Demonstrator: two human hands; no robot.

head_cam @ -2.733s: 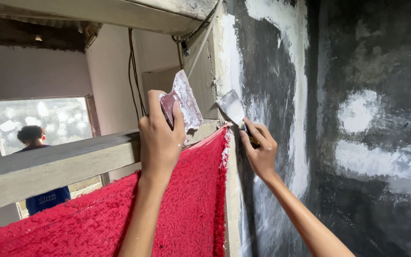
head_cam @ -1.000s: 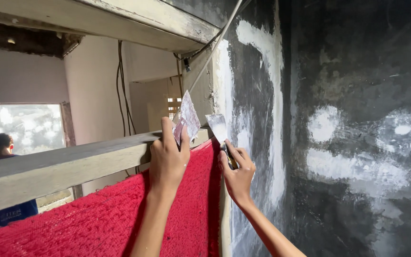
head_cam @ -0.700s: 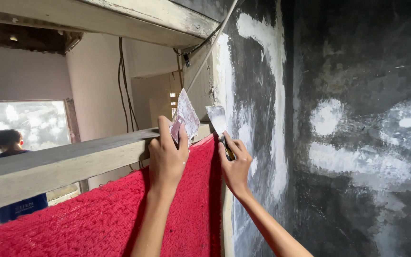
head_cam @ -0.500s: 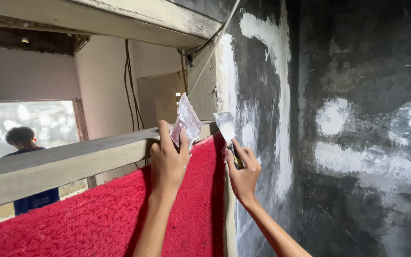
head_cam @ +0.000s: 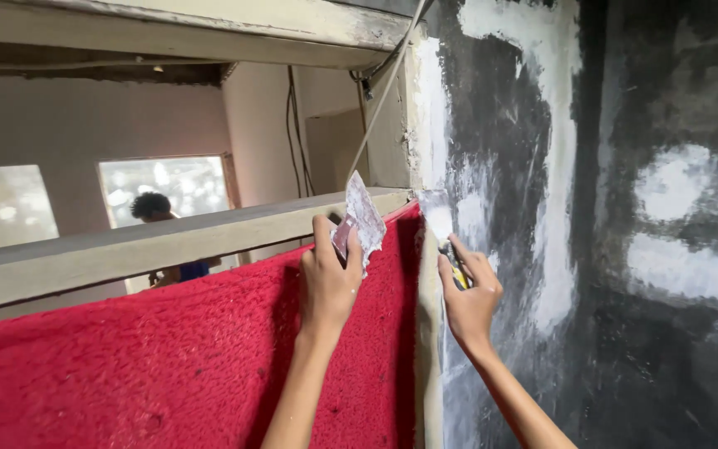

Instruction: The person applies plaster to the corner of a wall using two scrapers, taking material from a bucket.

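Up at head height, the right hand (head_cam: 469,293) was clenched on the yellow-and-black handle of a putty knife (head_cam: 440,223), its pale blade pointing up and a little left from the fist, laid flat against the wall (head_cam: 500,150) right at the corner edge. That blade's long axis ran nearly upright, along the corner. Just to its left, across the corner, the left hand (head_cam: 327,278) gripped a second scraper (head_cam: 361,218), a putty-caked blade tilted up and to the right, its tip close to the knife but not touching. The left hand rested against a red carpet (head_cam: 168,357) draped under a wooden rail (head_cam: 126,249). White filler patches showed on the dark wall to the right. Another person (head_cam: 159,216) stood by a far window.
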